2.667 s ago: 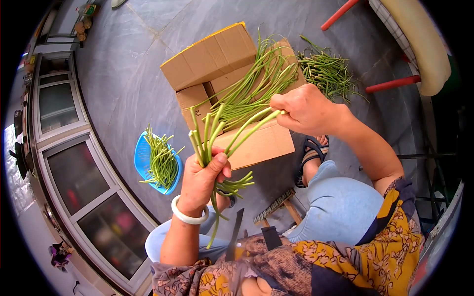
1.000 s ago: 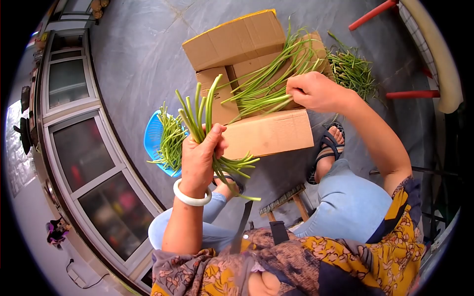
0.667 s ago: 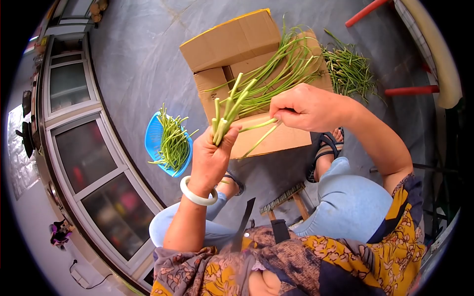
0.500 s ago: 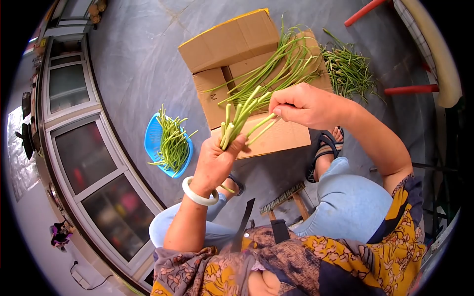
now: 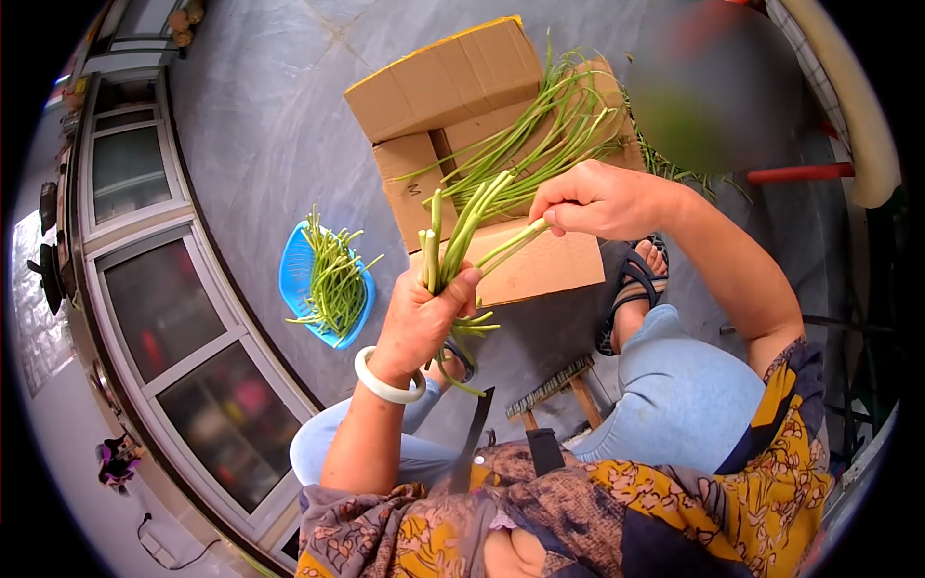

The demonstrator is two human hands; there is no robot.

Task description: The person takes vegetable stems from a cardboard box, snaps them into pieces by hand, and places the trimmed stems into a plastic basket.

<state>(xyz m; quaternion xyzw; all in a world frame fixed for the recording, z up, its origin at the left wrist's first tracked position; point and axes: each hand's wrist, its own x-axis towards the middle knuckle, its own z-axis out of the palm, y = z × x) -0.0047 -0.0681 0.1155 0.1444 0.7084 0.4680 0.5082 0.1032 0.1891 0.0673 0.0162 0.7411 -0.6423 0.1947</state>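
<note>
My left hand (image 5: 429,308) is closed around a bunch of green garlic scapes (image 5: 467,231). Their pale cut ends fan upward, while thinner ends hang below the fist. With thumb and forefinger, my right hand (image 5: 602,202) pinches the tip of a scape or two that lean out to the right of the bunch. Just beyond both hands, long loose garlic scapes (image 5: 540,135) lie across an opened cardboard box (image 5: 453,77). Left of my left hand, a blue plastic basket (image 5: 295,265) holds cut green pieces (image 5: 335,284).
More green stalks (image 5: 670,169) lie on the floor right of the box, partly lost in a blurred patch. A small wooden stool (image 5: 554,390) is between my legs. Glass-fronted cabinets (image 5: 202,299) line the left side; a red bar (image 5: 800,174) juts in at right.
The bunch in my left hand is turned more upright, and its thin ends now show below the fist. My right hand has shifted slightly right, still pinching. A blur now covers the upper right.
</note>
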